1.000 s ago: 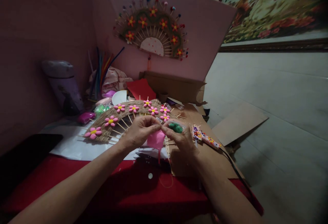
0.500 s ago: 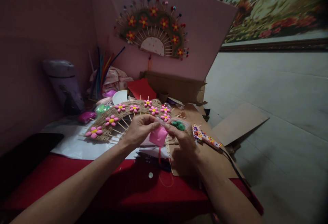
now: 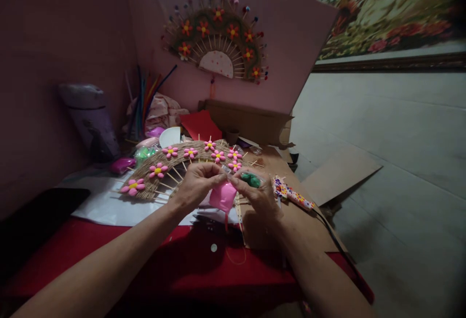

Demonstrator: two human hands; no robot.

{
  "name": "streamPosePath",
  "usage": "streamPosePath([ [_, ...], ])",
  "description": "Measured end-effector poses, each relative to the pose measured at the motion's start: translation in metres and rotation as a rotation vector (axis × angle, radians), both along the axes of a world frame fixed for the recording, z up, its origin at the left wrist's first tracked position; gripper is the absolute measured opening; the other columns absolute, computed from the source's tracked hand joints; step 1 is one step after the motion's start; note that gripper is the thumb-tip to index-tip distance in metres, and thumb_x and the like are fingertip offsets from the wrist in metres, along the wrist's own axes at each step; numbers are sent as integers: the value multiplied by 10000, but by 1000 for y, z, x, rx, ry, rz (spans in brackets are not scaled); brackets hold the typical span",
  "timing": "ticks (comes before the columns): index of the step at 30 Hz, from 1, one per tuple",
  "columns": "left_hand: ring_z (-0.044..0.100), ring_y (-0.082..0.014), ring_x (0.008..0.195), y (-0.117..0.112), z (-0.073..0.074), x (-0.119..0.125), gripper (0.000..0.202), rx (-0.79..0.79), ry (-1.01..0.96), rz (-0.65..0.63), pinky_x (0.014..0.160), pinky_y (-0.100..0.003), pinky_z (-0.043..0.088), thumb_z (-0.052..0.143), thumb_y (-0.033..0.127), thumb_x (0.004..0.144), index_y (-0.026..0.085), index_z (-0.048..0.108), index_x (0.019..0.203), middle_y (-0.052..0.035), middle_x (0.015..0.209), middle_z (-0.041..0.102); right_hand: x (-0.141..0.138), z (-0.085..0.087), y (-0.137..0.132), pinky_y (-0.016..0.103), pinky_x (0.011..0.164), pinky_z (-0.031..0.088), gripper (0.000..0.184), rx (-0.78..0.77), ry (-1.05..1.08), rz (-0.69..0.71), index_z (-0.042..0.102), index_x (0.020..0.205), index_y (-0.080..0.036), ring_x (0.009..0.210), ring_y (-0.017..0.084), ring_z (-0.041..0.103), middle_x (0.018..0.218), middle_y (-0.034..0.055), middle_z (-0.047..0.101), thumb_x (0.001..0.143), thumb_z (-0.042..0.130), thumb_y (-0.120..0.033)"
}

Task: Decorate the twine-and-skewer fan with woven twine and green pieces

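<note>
My left hand (image 3: 198, 186) and my right hand (image 3: 257, 197) meet above the table, both pinching the top of a small clear bag of pink clay (image 3: 223, 196) that hangs between them. Just behind my fingers lies a twine-wrapped fan of sticks (image 3: 174, 165) decorated with several pink flowers with yellow centres. A green lump of clay (image 3: 251, 179) sits right beside my right fingertips. Both hands have the fingers closed in a pinch.
A finished fan with red flowers (image 3: 216, 41) hangs on the pink board. Pipe cleaners (image 3: 145, 97), a purple bottle (image 3: 91, 119), clay bags (image 3: 143, 153) and red paper (image 3: 200, 125) stand at the back. A flowered glue gun (image 3: 293, 195) lies to the right on cardboard (image 3: 291, 225). A red cloth (image 3: 204, 269) covers the near table.
The hands have stayed together on the pink clay bag; the bag has shifted slightly between the fingers. Nothing else moved.
</note>
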State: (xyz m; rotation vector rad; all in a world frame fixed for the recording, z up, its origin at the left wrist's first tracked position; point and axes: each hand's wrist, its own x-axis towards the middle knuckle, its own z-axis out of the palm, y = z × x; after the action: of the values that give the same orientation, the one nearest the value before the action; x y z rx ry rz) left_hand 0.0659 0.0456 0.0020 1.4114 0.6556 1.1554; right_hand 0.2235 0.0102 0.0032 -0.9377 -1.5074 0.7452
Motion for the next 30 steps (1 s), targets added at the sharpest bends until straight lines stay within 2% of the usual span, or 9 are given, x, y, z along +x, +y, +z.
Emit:
streamPosePath([
  [6,504,-70,522,0,2,2,224,-14,17,10,492,-188,387,760,303,636,100,668,664,-11,592,616,2,-3,3,227,475,320,257,-45,11,6,601,672,-159,520,83,404,579,-32,481,728,696,-391],
  [13,465,-49,489,4,1,0,209,-9,-38,54,473,-173,365,732,309,678,115,654,689,24,565,567,7,-6,10,224,445,301,262,-90,43,24,564,679,-163,478,78,373,521,-48,431,772,654,-391],
  [19,520,-77,578,7,-1,-3,207,60,37,-14,545,-198,411,720,315,700,117,686,749,-14,669,632,9,-7,10,227,449,298,256,-81,53,26,576,696,-166,481,78,371,535,-51,439,764,657,-398],
  [25,496,-75,556,7,-1,-3,207,87,77,6,517,-195,383,706,308,706,106,678,739,-12,640,614,7,-4,8,226,452,301,257,-94,21,34,608,704,-158,492,81,391,541,-43,461,734,695,-397],
  [30,500,-80,553,6,-3,-2,189,109,102,0,515,-203,376,684,296,718,109,667,738,-11,639,609,5,-3,5,216,431,273,272,-87,17,5,593,671,-161,489,77,364,523,-45,425,721,699,-406],
])
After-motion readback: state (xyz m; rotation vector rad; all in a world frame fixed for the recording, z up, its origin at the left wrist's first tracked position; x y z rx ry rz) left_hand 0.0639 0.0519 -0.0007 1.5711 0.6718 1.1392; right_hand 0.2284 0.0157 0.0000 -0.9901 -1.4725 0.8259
